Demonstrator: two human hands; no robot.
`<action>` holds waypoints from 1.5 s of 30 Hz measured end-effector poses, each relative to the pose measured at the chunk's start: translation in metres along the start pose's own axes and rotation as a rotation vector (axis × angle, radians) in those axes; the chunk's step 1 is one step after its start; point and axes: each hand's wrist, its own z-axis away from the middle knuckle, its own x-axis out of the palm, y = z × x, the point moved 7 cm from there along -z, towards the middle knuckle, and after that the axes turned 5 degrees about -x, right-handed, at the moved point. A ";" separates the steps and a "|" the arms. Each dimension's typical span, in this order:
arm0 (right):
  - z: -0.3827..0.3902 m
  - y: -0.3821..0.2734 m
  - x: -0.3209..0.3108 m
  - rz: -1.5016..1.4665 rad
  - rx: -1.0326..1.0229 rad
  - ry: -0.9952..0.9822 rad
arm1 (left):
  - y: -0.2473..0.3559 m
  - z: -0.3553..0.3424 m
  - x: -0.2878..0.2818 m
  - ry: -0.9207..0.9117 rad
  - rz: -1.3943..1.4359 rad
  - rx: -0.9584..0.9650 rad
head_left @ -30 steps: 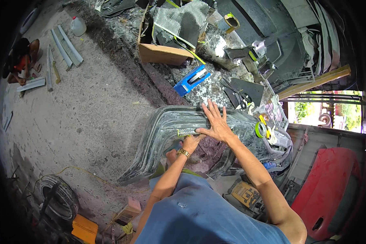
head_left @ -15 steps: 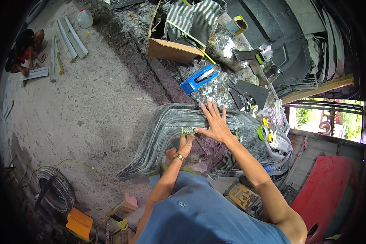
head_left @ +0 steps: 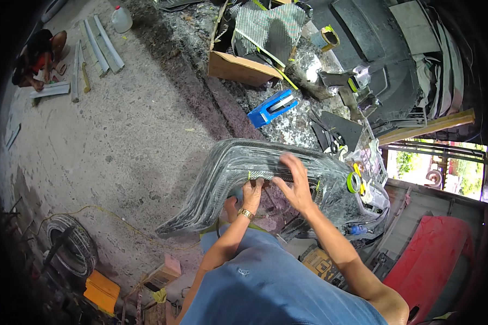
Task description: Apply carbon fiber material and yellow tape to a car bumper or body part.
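Observation:
A curved carbon-fibre moulded part (head_left: 200,195), streaked with pale dust, lies before me. A small patterned strip (head_left: 260,175) with yellow-green tape sits on its inner edge. My left hand (head_left: 251,192), with a watch at the wrist, has its fingers pressed on that edge at the strip. My right hand (head_left: 295,189) is just right of the strip over the part, fingers spread and bent, holding nothing. A green tape roll (head_left: 353,182) and yellow-handled tool (head_left: 360,173) rest on the part's right side. A blue tape dispenser (head_left: 272,108) sits beyond it, near black scissors (head_left: 336,138).
A crouching person (head_left: 38,57) handles metal strips (head_left: 102,46) at upper left. A cardboard box (head_left: 238,69) of fabric offcuts is ahead. A tyre (head_left: 68,246), orange container (head_left: 100,290), red car panel (head_left: 428,260) and wooden beam (head_left: 428,127) lie around me.
My right hand's fingers have lifted from flat on the part and bent, moving slightly right. My left hand stays at the strip. The view has shifted slightly.

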 end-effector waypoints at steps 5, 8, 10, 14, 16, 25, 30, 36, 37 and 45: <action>0.074 0.003 0.077 -1.404 0.865 -0.116 | -0.002 -0.004 -0.015 -0.014 0.057 0.005; 0.073 0.000 0.087 -1.533 0.908 -0.018 | -0.013 -0.005 -0.031 -0.013 -0.185 -0.092; 0.073 0.003 0.090 -1.566 0.950 0.003 | -0.001 0.013 -0.031 0.042 -0.084 -0.046; 0.075 0.007 0.096 -1.646 1.020 0.036 | 0.017 0.057 -0.038 0.113 -0.044 -0.043; 0.073 0.003 0.099 -1.671 1.036 0.059 | 0.046 0.073 -0.028 0.070 0.031 0.064; 0.068 0.011 0.117 -1.942 0.991 0.152 | 0.067 0.070 -0.009 0.018 0.336 -0.130; 0.064 0.011 0.124 -2.023 1.035 0.190 | 0.066 0.067 -0.006 0.018 0.584 -0.148; 0.058 0.014 0.126 -1.968 1.032 0.202 | 0.050 0.053 -0.012 0.114 0.751 -0.270; 0.057 0.015 0.126 -1.968 1.032 0.204 | 0.048 0.050 -0.013 0.109 0.755 -0.280; 0.055 0.016 0.130 -1.930 1.081 0.231 | 0.036 0.031 -0.015 0.091 0.736 -0.290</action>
